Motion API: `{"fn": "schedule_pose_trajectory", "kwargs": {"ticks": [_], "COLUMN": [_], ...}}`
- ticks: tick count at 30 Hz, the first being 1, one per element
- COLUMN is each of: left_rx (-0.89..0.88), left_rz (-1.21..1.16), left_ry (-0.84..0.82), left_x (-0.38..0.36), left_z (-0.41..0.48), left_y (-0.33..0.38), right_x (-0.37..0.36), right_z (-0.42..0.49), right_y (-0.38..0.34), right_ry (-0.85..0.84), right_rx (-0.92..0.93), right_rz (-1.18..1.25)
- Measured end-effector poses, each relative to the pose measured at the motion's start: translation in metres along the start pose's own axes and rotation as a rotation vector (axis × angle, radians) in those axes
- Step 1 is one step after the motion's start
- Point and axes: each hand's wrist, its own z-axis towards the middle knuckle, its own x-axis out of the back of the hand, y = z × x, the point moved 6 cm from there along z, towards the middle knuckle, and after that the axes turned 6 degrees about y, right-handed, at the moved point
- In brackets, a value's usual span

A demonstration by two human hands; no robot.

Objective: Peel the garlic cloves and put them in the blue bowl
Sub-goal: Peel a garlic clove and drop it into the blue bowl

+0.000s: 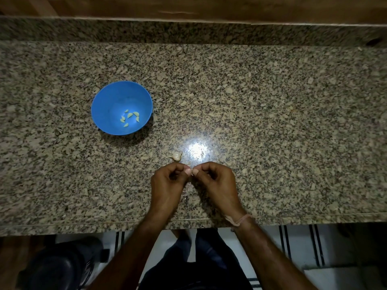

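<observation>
Pinching a garlic clove hidden between their fingertips point(187, 171), the left hand point(167, 185) and right hand point(215, 183) should lift its skin by nail, not crush it.

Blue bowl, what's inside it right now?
About six small peeled garlic cloves lie loose on the bottom of the blue bowl. Nothing covers them, and no peel shows there.

Bare forearms point(134, 245), pale thread band point(238, 220) on right wrist, dark trousers point(184, 273)
</observation>
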Motion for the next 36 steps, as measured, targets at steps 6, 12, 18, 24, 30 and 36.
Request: {"fn": "schedule_pose_trajectory", "kwargs": {"ticks": [6,12,18,24,30,36], "left_rx": [0.124,-0.088,-0.018,0.118,0.311,0.27], "left_rz": [-0.214,0.049,-0.025,-0.183,-0.352,-0.216], "left_ry": [0.06,0.046,0.06,0.011,-0.094,-0.121], "left_x": [-0.004,0.002,-0.003,-0.007,-0.016,-0.018], "left_z": [-0.01,-0.007,-0.013,-0.012,-0.011,-0.009], "left_y": [0.0,0.011,0.007,0.002,-0.01,-0.001], "right_x": [-0.007,-0.006,-0.012,-0.006,-0.005,-0.01], "right_z": [-0.005,-0.006,-0.009,-0.003,0.0,0.0], "right_y": [0.006,0.004,0.014,0.007,0.013,0.021], "right_ry": [0.038,0.117,0.127,0.142,0.112,0.09], "right_rx": [-0.223,-0.104,-0.228,-0.037,0.017,-0.13], "right_rz": [0.33,0.277,0.351,0.221,0.144,0.306]}}
